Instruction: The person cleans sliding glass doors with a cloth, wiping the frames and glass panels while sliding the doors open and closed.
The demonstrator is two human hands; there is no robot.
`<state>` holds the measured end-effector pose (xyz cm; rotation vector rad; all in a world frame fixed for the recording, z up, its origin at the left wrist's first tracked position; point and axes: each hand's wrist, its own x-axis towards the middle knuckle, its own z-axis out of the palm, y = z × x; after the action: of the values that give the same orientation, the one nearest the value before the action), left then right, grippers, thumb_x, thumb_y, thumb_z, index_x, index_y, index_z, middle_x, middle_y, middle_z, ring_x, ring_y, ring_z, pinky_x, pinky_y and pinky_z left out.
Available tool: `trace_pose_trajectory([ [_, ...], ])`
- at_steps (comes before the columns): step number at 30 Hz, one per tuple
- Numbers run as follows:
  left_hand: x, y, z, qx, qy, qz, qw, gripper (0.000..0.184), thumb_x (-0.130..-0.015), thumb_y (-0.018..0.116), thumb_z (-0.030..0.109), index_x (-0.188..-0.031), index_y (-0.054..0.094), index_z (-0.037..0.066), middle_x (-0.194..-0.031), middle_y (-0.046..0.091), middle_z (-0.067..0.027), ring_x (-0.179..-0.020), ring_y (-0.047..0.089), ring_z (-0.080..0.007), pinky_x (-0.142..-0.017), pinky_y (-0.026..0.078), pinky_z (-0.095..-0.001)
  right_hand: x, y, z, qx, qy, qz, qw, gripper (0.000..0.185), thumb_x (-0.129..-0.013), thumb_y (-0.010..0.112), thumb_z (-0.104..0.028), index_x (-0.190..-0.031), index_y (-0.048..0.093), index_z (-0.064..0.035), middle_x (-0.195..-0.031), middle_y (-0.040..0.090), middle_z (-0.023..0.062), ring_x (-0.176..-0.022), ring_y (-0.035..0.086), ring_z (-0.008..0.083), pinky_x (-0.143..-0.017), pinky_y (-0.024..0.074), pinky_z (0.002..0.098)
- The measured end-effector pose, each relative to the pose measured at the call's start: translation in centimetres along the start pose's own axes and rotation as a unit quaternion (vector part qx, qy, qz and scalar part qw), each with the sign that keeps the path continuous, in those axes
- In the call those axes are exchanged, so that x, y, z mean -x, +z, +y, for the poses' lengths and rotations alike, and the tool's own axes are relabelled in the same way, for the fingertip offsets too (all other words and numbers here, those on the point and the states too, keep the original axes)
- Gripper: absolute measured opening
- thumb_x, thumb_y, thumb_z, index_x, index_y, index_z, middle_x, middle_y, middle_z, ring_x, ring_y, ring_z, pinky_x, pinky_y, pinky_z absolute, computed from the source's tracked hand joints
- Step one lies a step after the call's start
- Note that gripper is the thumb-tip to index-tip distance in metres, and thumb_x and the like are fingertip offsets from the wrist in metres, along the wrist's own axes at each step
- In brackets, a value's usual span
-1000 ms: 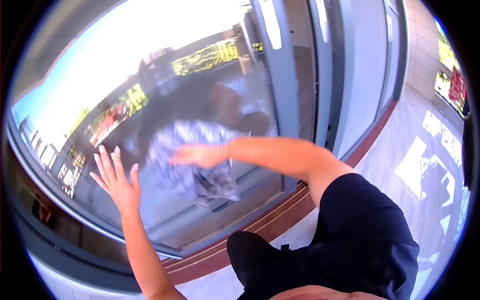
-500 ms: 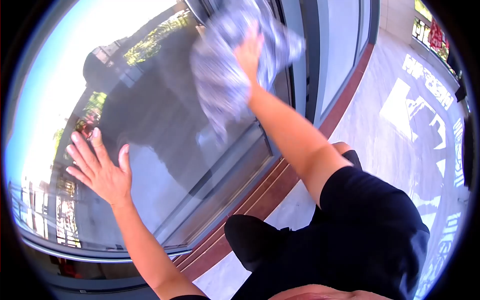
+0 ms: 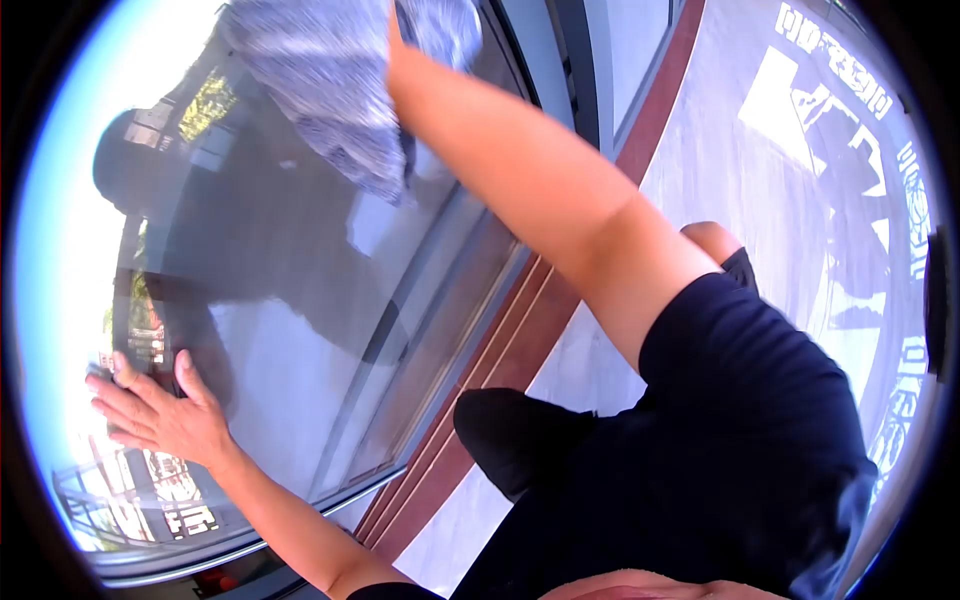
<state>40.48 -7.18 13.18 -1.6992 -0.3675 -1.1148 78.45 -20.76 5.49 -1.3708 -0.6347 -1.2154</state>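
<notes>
Cloth (image 3: 325,90): top of view, showing on both sides of the right wrist (image 3: 408,62), before the glass (image 3: 290,250) | right fingers: past the top edge, grip cannot be told | left hand (image 3: 165,415): fingers spread wide at the glass, well apart from the cloth

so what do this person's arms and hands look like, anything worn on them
The right arm and left arm come out of short, nearly black sleeves and are bare below. The left hand shows no glove, ring or watch. The right hand is out of frame, so I can't tell.
</notes>
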Motion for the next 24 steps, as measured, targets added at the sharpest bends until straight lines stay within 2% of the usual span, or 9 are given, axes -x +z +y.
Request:
trace_pose_trajectory([
  [3, 0.2, 0.3, -0.1, 0.026, 0.005, 0.01, 1.0, 0.074, -0.098, 0.051, 0.07, -0.157, 0.048, 0.025, -0.169, 0.031, -0.0106, -0.156, 0.028, -0.0376, -0.121, 0.02, -0.0675, 2.6, 0.1, 1.6, 0.021, 0.004, -0.011, 1.0, 0.062, -0.075, 0.078, -0.031, -0.131, 0.062, -0.0078, -0.138, 0.05, 0.0227, -0.13, 0.047, 0.0452, -0.106, 0.0341, 0.0627],
  [10, 0.6, 0.6, -0.5, 0.013, 0.001, 0.017, 1.0, 0.074, -0.099, 0.049, 0.071, -0.157, 0.048, 0.026, -0.169, 0.034, -0.0089, -0.154, 0.032, -0.0369, -0.12, 0.024, -0.0663, 21.4, -7.0, 6.5, 0.048, 0.163, -0.156, 0.973, 0.058, -0.075, 0.077, -0.029, -0.128, 0.063, -0.0079, -0.133, 0.051, 0.0211, -0.126, 0.049, 0.0431, -0.102, 0.0355, 0.0605],
  [13, 0.5, 0.5, -0.4, 0.002, 0.005, 0.021, 1.0, 0.073, -0.099, 0.049, 0.071, -0.157, 0.048, 0.026, -0.169, 0.034, -0.0088, -0.155, 0.032, -0.0357, -0.119, 0.025, -0.0658, 21.4, -8.7, 6.9, 0.032, 0.195, -0.168, 0.966, 0.056, -0.076, 0.077, -0.028, -0.126, 0.064, -0.008, -0.131, 0.052, 0.0205, -0.124, 0.05, 0.0423, -0.101, 0.0361, 0.0596],
  [14, 0.6, 0.6, -0.6, -0.007, 0.005, 0.008, 1.0, 0.078, -0.098, 0.046, 0.074, -0.156, 0.049, 0.022, -0.169, 0.031, -0.0113, -0.154, 0.031, -0.0375, -0.119, 0.024, -0.0677, 19.7, -8.3, 6.5, 0.022, 0.183, -0.156, 0.97, 0.055, -0.076, 0.077, -0.028, -0.126, 0.064, -0.008, -0.13, 0.052, 0.0202, -0.123, 0.05, 0.042, -0.1, 0.0363, 0.0593],
  [17, 0.6, 0.6, -0.7, 0.006, 0.005, 0.005, 1.0, 0.08, -0.099, 0.045, 0.074, -0.157, 0.048, 0.019, -0.169, 0.032, -0.0127, -0.154, 0.031, -0.0378, -0.119, 0.024, -0.0674, 12.6, -5.9, 5.0, -0.008, 0.134, -0.107, 0.985, 0.053, -0.076, 0.076, -0.027, -0.125, 0.065, -0.0081, -0.128, 0.052, 0.0196, -0.122, 0.051, 0.0411, -0.098, 0.0369, 0.0583],
  [20, 0.6, 0.1, -0.2, 0.001, 0.001, -0.009, 1.0, 0.08, -0.1, 0.044, 0.073, -0.156, 0.049, 0.016, -0.168, 0.034, -0.0148, -0.155, 0.031, -0.0381, -0.122, 0.021, -0.0625, 7.8, -3.9, 4.3, -0.02, 0.101, -0.071, 0.992, 0.051, -0.077, 0.076, -0.026, -0.123, 0.065, -0.0081, -0.126, 0.053, 0.0189, -0.12, 0.052, 0.0402, -0.097, 0.0375, 0.0574],
  [24, 0.0, -0.1, 0.1, -0.014, 0.003, -0.001, 1.0, 0.079, -0.102, 0.041, 0.07, -0.155, 0.048, 0.012, -0.167, 0.034, -0.0171, -0.155, 0.03, -0.0378, -0.125, 0.015, -0.0593, 11.6, -4.9, 5.1, -0.031, 0.144, -0.107, 0.983, 0.048, -0.077, 0.076, -0.025, -0.122, 0.066, -0.0082, -0.123, 0.054, 0.018, -0.118, 0.053, 0.039, -0.095, 0.0383, 0.0561],
])
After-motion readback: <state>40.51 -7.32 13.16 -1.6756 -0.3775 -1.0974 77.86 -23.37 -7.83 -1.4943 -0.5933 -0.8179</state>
